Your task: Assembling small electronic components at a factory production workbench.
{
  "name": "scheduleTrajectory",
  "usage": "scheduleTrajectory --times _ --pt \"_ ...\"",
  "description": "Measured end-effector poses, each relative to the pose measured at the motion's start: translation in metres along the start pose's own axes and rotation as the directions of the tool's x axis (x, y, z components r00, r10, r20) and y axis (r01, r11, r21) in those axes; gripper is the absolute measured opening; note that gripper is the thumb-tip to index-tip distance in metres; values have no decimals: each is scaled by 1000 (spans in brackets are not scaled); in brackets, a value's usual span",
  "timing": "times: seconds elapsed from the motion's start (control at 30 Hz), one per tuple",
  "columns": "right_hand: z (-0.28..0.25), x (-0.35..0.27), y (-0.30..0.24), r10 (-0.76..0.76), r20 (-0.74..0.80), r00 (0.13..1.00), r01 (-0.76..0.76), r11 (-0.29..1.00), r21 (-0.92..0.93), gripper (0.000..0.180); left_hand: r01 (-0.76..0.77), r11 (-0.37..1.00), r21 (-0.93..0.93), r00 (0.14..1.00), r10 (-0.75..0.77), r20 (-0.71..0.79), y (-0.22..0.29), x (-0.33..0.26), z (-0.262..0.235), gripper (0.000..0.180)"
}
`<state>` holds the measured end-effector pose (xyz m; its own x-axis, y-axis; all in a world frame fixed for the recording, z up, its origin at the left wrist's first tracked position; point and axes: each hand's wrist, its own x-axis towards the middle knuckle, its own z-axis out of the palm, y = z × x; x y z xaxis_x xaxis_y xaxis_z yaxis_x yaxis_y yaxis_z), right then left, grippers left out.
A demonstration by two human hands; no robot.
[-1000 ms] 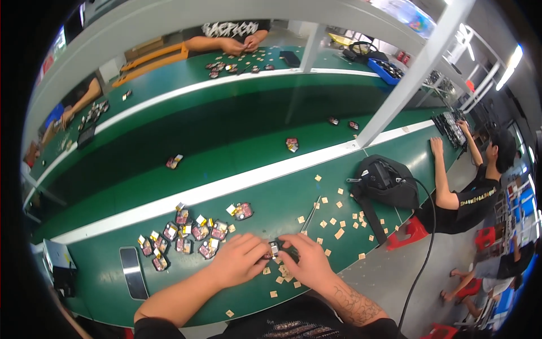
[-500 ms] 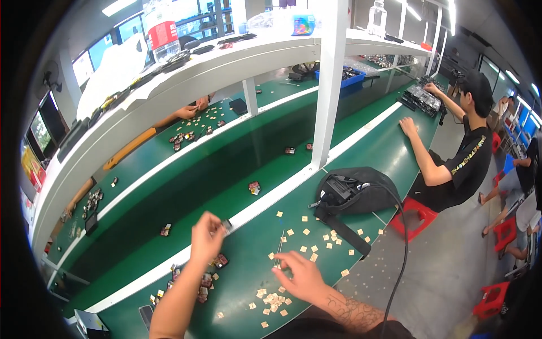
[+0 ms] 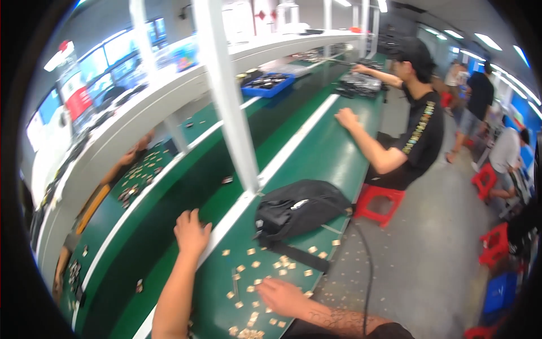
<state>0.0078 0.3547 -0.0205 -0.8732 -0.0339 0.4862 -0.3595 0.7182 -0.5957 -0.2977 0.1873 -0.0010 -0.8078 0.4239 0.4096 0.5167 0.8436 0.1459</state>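
Observation:
My left hand (image 3: 192,233) is stretched out over the dark green belt, beside the white rail (image 3: 217,240). Its fingers look spread, and whatever lies beneath them is hidden. Low over the green tabletop (image 3: 217,294), my right hand (image 3: 279,296) has its fingers loosely extended, thumb side toward the scattered small tan squares (image 3: 284,263). A thin metal tool like tweezers (image 3: 235,284) lies to the left of that hand. More tan squares form a pile (image 3: 248,333) at the lower edge, close to my right forearm.
A black bag (image 3: 299,209) with a strap and a cable sits right of the white post (image 3: 226,101). Small parts (image 3: 139,286) ride on the belt. Farther right, a co-worker (image 3: 412,113) sits on a red stool (image 3: 379,203). A blue tray (image 3: 268,85) stands at the back.
The view has swung to the right. My left hand, which held a small dark piece by the rail, now reaches out over the belt with fingers spread. The right hand stays near the squares.

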Motion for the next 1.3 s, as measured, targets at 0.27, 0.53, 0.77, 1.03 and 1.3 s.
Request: scheduleTrajectory --times 0.27,0.53,0.77,1.03,1.3 --pt "10 0 2 20 121 992 -15 999 -44 24 72 934 -350 989 -22 144 1 9 1 20" --pt "22 -6 2 -69 44 997 69 998 -8 32 47 765 -642 977 98 189 28 -127 -78 10" --pt "11 11 -30 -13 219 976 -10 995 103 36 223 784 -580 907 52 419 28 -238 -152 20" --pt "24 42 -84 -81 409 909 25 990 140 30 176 776 -606 936 59 348 -8 -294 -160 68" --pt "21 53 -119 -38 535 844 103 991 -91 17 115 852 -512 977 -4 212 7 -299 -150 65"
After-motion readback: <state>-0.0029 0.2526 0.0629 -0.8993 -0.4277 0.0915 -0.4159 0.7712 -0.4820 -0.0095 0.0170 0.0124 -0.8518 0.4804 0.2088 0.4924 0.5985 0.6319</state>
